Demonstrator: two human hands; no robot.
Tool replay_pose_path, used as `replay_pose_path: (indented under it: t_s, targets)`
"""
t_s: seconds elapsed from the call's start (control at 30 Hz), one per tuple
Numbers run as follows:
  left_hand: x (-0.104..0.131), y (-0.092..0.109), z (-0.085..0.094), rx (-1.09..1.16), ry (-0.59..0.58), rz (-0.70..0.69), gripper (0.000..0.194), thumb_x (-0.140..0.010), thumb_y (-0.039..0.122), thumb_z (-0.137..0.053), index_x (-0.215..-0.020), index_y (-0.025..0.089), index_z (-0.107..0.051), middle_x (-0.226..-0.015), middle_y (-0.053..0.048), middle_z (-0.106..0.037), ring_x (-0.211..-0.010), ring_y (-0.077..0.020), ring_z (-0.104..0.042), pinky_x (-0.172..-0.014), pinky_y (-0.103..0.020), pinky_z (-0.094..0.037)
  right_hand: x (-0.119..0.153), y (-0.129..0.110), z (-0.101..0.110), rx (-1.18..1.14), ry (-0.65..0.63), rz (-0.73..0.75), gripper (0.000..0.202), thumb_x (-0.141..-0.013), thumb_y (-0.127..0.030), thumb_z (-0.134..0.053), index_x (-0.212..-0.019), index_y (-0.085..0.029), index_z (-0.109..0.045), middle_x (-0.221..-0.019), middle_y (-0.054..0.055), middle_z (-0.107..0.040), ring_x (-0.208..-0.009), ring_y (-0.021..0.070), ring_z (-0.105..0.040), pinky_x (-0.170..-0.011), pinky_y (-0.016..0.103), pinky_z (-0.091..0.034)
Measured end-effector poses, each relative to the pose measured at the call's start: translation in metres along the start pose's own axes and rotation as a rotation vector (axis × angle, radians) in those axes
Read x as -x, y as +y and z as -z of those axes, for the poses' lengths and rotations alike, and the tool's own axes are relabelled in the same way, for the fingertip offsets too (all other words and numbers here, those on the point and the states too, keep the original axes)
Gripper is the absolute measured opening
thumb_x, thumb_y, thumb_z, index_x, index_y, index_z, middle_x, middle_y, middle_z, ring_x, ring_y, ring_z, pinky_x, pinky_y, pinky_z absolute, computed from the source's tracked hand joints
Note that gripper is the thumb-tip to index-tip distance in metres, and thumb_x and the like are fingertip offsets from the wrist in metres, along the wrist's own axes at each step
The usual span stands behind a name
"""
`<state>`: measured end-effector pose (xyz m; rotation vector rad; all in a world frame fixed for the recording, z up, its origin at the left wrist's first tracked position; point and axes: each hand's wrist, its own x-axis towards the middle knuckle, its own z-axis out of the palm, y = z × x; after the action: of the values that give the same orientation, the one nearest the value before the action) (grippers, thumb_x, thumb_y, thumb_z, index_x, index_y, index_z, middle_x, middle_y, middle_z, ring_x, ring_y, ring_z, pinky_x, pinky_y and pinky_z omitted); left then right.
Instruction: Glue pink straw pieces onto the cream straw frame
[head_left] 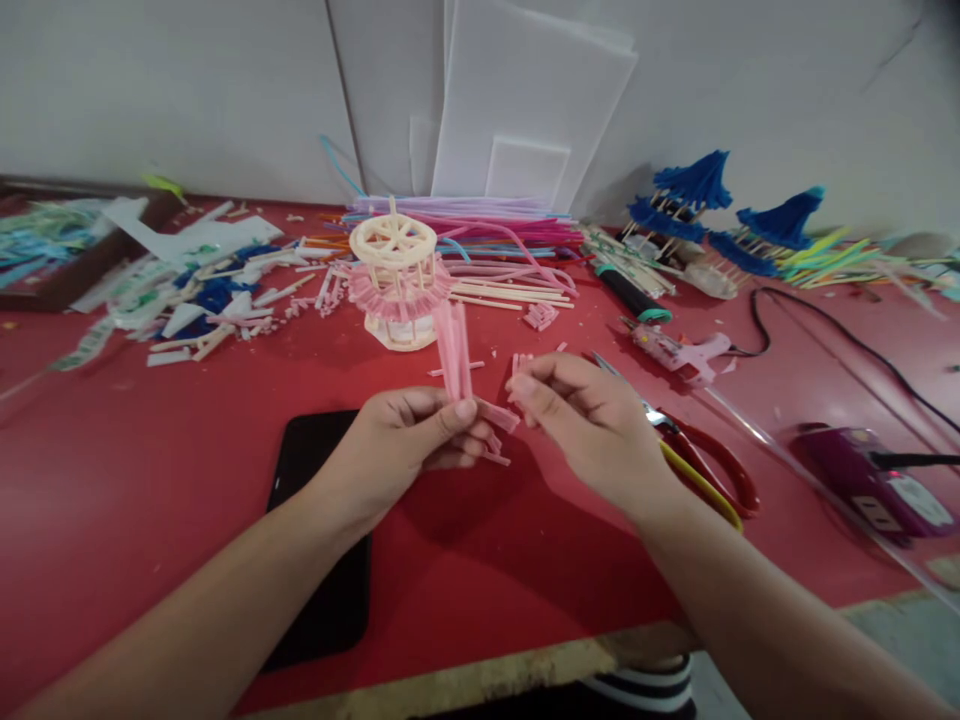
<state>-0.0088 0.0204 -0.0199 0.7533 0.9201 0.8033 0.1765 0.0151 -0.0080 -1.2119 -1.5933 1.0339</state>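
Near the middle of the red table, my left hand (412, 430) pinches a bundle of pink strips (454, 355) that stands upward, slightly blurred. A few more short pink pieces (496, 413) stick out to the right from between its fingers. My right hand (592, 415) is closed, with short pink pieces (520, 366) at its fingertips, just right of my left hand. Behind the bundle stands a small round wooden structure (393, 243) with a spoked top and a pink ruffled band around its middle. Loose pink pieces (540, 317) lie on the table behind my hands.
A black phone (322, 560) lies under my left forearm. Scissors (705, 465), a glue gun (682, 355) with its cable, and a purple device (874, 480) are at the right. Colored sticks (487, 225), blue-roofed models (694, 185) and scraps (217, 290) line the back.
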Motion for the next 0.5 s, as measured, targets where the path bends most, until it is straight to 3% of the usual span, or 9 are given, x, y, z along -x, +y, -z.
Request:
replay_pose_path:
  t_s: [0.03,0.13,0.23,0.3,0.43,0.5]
  targets:
    - [0.001,0.0,-0.001,-0.032,-0.048,0.037,0.023,-0.067,0.034,-0.089,-0.071,0.014,-0.077,-0.068,-0.005,-0.075,-0.057,-0.0088,-0.068,-0.057,-0.013,-0.057,-0.001,0.0,0.0,-0.095,-0.02,-0.043,0.026,-0.089,-0.044,-0.062,-0.087,-0.018,-0.068,-0.066,-0.003,-0.06,-0.055,0.0075,-0.048,-0.053,0.022,-0.039]
    - [0.005,0.002,-0.004,-0.112,-0.173,0.141,0.024,-0.064,0.032,-0.089,-0.068,0.012,-0.077,-0.065,-0.007,-0.074,-0.054,-0.0116,-0.069,-0.053,-0.016,-0.057,-0.003,0.0,-0.001,-0.32,-0.243,-0.168,0.037,-0.08,-0.053,-0.071,-0.091,-0.017,-0.071,-0.065,-0.003,-0.061,-0.053,0.0066,-0.047,-0.05,0.022,-0.038]
    - [0.006,0.003,-0.005,-0.138,-0.221,0.177,0.022,-0.067,0.032,-0.088,-0.066,0.013,-0.077,-0.063,-0.006,-0.074,-0.052,-0.0103,-0.068,-0.053,-0.015,-0.057,-0.002,0.002,-0.006,-0.473,-0.377,-0.245,0.034,-0.077,-0.049,-0.076,-0.088,-0.018,-0.072,-0.064,-0.003,-0.063,-0.054,0.0068,-0.052,-0.052,0.022,-0.041]
    - [0.006,0.002,-0.004,-0.134,-0.227,0.165,0.023,-0.067,0.035,-0.087,-0.067,0.014,-0.077,-0.063,-0.005,-0.074,-0.051,-0.0097,-0.067,-0.052,-0.015,-0.057,-0.001,0.004,-0.01,-0.537,-0.347,-0.266,0.03,-0.075,-0.046,-0.079,-0.082,-0.017,-0.072,-0.062,-0.004,-0.063,-0.053,0.0063,-0.052,-0.053,0.021,-0.042]
    - [0.005,0.002,-0.004,-0.102,-0.21,0.075,0.021,-0.065,0.034,-0.089,-0.073,0.017,-0.079,-0.071,-0.005,-0.077,-0.057,-0.0099,-0.069,-0.056,-0.015,-0.057,-0.004,0.006,-0.01,-0.706,-0.165,-0.35,0.035,-0.068,-0.047,-0.084,-0.075,-0.017,-0.068,-0.056,-0.006,-0.059,-0.048,0.0043,-0.046,-0.045,0.018,-0.039]
    - [0.005,0.003,-0.004,-0.096,-0.216,0.015,0.02,-0.065,0.03,-0.089,-0.078,0.019,-0.08,-0.075,-0.006,-0.078,-0.062,-0.011,-0.071,-0.059,-0.015,-0.058,-0.007,0.006,-0.007,-0.818,-0.169,-0.399,0.033,-0.067,-0.044,-0.086,-0.074,-0.017,-0.068,-0.053,-0.007,-0.055,-0.044,0.0035,-0.043,-0.041,0.017,-0.035]
